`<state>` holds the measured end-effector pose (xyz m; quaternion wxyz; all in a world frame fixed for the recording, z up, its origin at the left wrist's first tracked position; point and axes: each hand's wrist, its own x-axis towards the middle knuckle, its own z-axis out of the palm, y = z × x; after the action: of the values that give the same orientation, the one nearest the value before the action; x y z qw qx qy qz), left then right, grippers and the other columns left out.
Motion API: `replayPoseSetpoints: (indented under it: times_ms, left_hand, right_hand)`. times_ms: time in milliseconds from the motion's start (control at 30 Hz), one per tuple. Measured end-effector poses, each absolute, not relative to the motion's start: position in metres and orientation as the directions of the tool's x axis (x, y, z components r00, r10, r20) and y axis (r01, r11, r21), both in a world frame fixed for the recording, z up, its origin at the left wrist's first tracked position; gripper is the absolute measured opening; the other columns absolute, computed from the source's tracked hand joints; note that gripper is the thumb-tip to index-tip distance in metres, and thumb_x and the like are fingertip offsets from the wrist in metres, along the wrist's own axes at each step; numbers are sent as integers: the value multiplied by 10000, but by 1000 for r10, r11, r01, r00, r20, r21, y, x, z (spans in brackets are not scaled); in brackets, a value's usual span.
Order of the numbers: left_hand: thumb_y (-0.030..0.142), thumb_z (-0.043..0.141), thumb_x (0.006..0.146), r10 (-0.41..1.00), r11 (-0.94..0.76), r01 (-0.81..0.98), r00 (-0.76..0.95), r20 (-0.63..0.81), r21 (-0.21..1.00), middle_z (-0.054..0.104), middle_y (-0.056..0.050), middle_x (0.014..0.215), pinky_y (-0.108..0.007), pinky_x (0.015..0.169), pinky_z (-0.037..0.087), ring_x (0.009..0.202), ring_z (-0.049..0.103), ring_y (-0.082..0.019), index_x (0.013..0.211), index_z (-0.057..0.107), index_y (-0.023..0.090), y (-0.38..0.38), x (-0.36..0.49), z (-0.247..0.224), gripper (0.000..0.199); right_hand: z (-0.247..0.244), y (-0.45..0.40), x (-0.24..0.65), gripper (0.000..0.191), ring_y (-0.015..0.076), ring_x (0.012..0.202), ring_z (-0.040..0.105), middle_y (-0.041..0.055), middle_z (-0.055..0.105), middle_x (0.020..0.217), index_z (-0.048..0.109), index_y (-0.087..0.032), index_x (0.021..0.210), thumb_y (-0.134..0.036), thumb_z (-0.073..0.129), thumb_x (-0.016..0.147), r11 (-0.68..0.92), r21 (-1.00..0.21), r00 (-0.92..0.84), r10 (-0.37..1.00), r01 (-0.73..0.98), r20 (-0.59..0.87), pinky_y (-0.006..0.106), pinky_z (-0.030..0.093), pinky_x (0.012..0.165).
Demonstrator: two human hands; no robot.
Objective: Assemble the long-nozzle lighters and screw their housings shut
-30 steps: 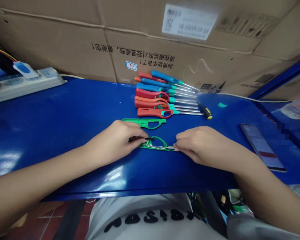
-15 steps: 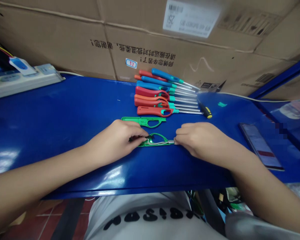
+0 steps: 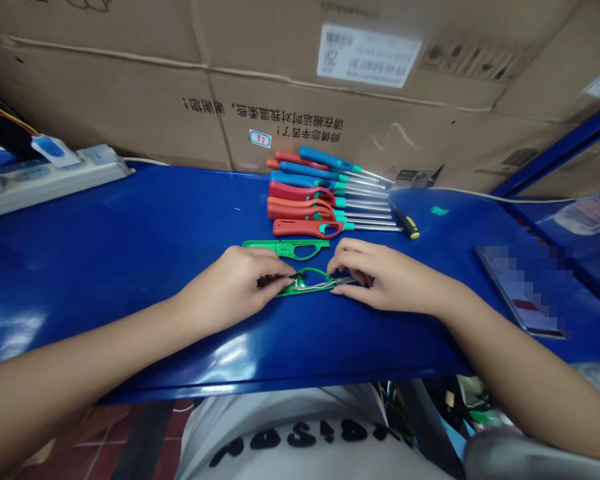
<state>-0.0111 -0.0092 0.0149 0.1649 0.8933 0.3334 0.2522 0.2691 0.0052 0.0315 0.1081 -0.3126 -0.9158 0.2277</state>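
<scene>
A green half casing of a long-necked lighter [image 3: 310, 290] lies open in front of me, with a pale wire and a metal tube [image 3: 345, 281] in it. My left hand [image 3: 235, 280] pinches its handle end, and a small dark part shows at the fingertips. My right hand [image 3: 387, 273] has its thumb and fingers on either side of the neck where the tube begins, its fingers curled. Just behind lies the other green half casing [image 3: 270, 247], touched by neither hand.
Several red, orange and blue lighters [image 3: 300, 228] lie in a row behind the casing, beside a black and yellow handle [image 3: 409, 227]. A phone [image 3: 520, 293] rests at right, a power strip [image 3: 55, 177] at left. A cardboard box [image 3: 145, 100] stands along the back.
My right hand has moved left along the metal tube to the casing's neck, and its fingers have spread. My left hand keeps its pinch. The view has tilted slightly up.
</scene>
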Motion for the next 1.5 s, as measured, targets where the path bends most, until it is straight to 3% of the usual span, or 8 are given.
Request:
replayPoseSetpoints:
  times_ms: [267, 500, 933, 1133, 1500]
  left_hand:
    - [169, 609, 949, 682, -719, 511, 650, 335, 470, 783, -32, 916, -279, 729, 551, 800, 735, -177, 1005, 776, 186, -10, -10, 13, 177]
    - [165, 598, 948, 694, -710, 523, 633, 343, 472, 788, -36, 937, -283, 742, 560, 804, 741, -177, 1005, 777, 183, -12, -9, 13, 188]
    - [173, 603, 951, 709, -695, 512, 606, 360, 505, 794, -41, 944, -277, 753, 561, 839, 743, -179, 1004, 784, 179, -10, -10, 15, 189]
    - [176, 603, 950, 718, -685, 508, 591, 367, 523, 800, -41, 976, -263, 777, 564, 870, 749, -173, 1001, 783, 184, -10, -10, 16, 188]
    - [214, 669, 912, 781, -608, 508, 520, 345, 610, 795, -35, 908, -219, 668, 554, 770, 732, -145, 951, 788, 185, -12, -7, 17, 129]
  right_hand:
    - [23, -1, 256, 85, 158, 882, 610, 54, 622, 1063, 626, -185, 1046, -228, 605, 975, 719, -475, -788, 610, 508, 81, 281, 479, 749]
    - [24, -4, 257, 100, 162, 853, 618, 63, 630, 1049, 633, -172, 1036, -247, 605, 976, 736, -410, -782, 617, 538, 83, 286, 491, 727]
    - [25, -4, 253, 74, 153, 843, 584, 50, 616, 1022, 599, -179, 1021, -237, 579, 979, 713, -424, -781, 624, 558, 21, 271, 453, 707]
    - [26, -5, 255, 87, 135, 802, 557, 47, 607, 1025, 593, -182, 1027, -236, 609, 960, 721, -442, -785, 617, 534, 57, 249, 428, 672]
    - [26, -2, 260, 102, 110, 741, 543, 59, 609, 1039, 656, -181, 1050, -219, 618, 964, 744, -488, -812, 573, 456, 115, 236, 441, 665]
